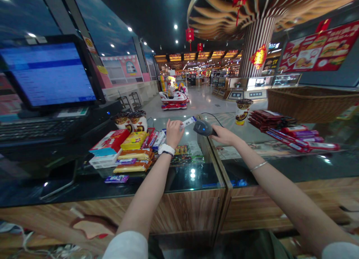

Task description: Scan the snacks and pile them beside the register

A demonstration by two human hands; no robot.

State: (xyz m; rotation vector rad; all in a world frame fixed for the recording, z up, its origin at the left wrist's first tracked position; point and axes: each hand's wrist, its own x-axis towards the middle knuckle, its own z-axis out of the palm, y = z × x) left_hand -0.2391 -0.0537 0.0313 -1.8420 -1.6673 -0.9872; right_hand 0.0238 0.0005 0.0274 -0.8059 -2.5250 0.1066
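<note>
My left hand (174, 132), with a white band on its wrist, holds a small white and blue packet (188, 122) by its left end. Facing the packet is the head of a dark handheld scanner (203, 128), whose handle my right hand (224, 135) grips. A small blue light shows on the scanner. Left of my left hand lie yellow-brown snack bars (134, 166), a yellow pack (135, 140), a red box (110, 141) and several wrapped bars. A purple bar (116, 179) lies nearer the counter's front edge.
A monitor (50, 74) and keyboard (25, 133) stand at the left. Two cups (138, 121) are behind the snacks. On the right are another cup (242, 111), stacked red packets (263, 120), long bars (291, 139) and a wicker basket (311, 102). A dark tablet (60, 178) lies front left.
</note>
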